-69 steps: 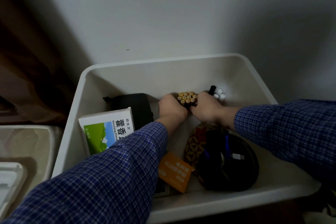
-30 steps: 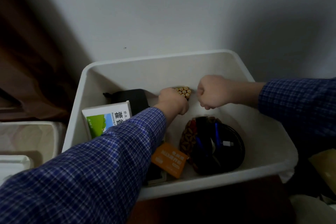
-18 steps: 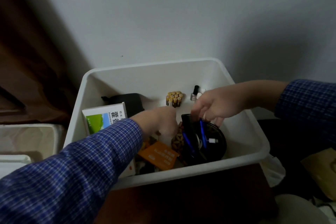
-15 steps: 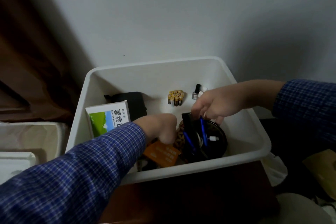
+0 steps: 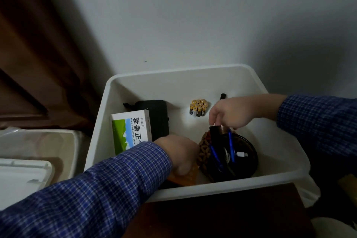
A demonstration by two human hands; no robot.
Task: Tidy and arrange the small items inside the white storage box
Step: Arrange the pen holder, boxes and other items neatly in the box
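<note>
Head view looks down on a dark wooden surface (image 5: 222, 216) by a pale wall, brown curtain (image 5: 34, 44) at upper left. White storage box (image 5: 193, 190) fills centre frame. Inside, batteries (image 5: 198, 107) stand bundled near the back. Left hand (image 5: 178, 153) presses down on an orange card (image 5: 185, 177), grip hidden. Right hand (image 5: 230, 114) pinches something small over the black bowl (image 5: 231, 157); I cannot tell what.

A corner of a home room.
A white storage box (image 5: 193, 75) of household odds sits against a plain wall (image 5: 193, 15) beside a brown curtain (image 5: 38, 44).
</note>
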